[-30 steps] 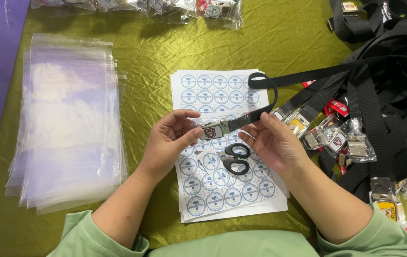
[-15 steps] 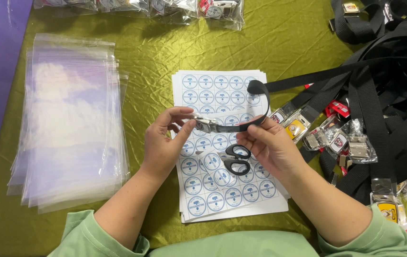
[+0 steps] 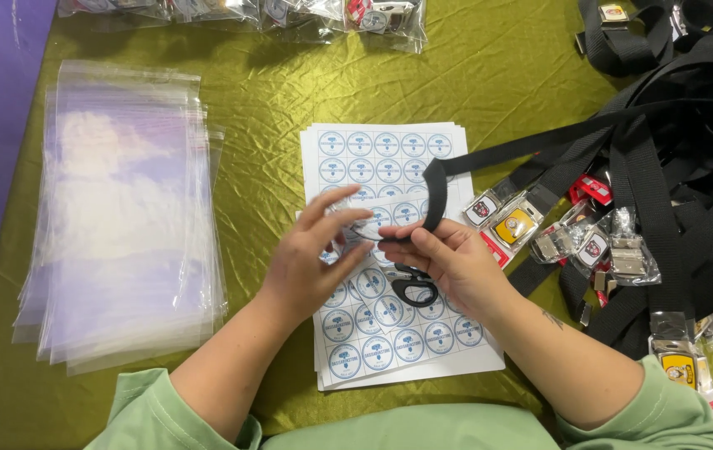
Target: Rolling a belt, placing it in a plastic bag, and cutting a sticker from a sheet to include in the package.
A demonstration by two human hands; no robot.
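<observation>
Black webbing strap (image 3: 434,193), looped over, is pinched by the right hand (image 3: 448,262); the left hand (image 3: 315,258) grips its buckle end.

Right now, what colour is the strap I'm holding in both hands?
Black. The strap loops up from the right hand across the sticker sheet, clearest in the head view.

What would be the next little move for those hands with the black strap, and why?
Probably the left hand slides the small bagged buckle further off the strap. Both hands meet over the sticker sheet; the right hand pinches the strap's looped end, and the left hand's fingers close around the shiny piece beside it. The scissors lie untouched.
</observation>
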